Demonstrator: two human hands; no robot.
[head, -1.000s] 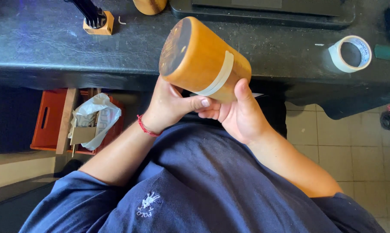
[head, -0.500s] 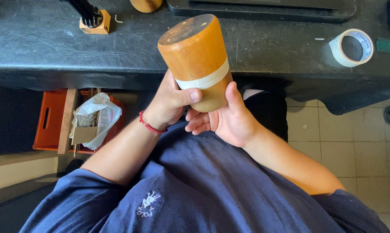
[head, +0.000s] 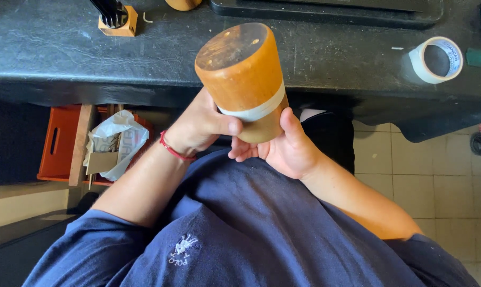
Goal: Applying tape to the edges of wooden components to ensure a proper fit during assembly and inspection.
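1. While I am watching the head view, both hands are holding a wooden cylinder [head: 243,74] upright in the centre of the frame, in front of the near edge of the dark table [head: 65,53].
2. The left hand [head: 200,127] is wrapping closed around the cylinder's lower left side, with its thumb lying across the pale tape band [head: 256,111] that is circling the wood near the bottom.
3. The right hand [head: 283,151] is cupping the base from below and from the right, thumb pointing up along the side, fingers curling underneath; it is partly open but gripping.
4. The cylinder's flat top is facing the camera, and it is leaning slightly toward the upper left.
5. A red string bracelet [head: 174,151] is sitting on the left wrist.
6. A roll of masking tape [head: 437,59] is lying on the table at the upper right of the frame, well apart from the hands.
7. A small wooden block [head: 119,26] holding a dark tool is standing at the upper left, and a black tray [head: 325,8] is running along the top edge.
8. Under the table at the left, an orange crate [head: 60,141] is sitting with crumpled white plastic [head: 118,138] just beside it.
9. The person's dark blue shirt [head: 251,228] is filling the lower frame.
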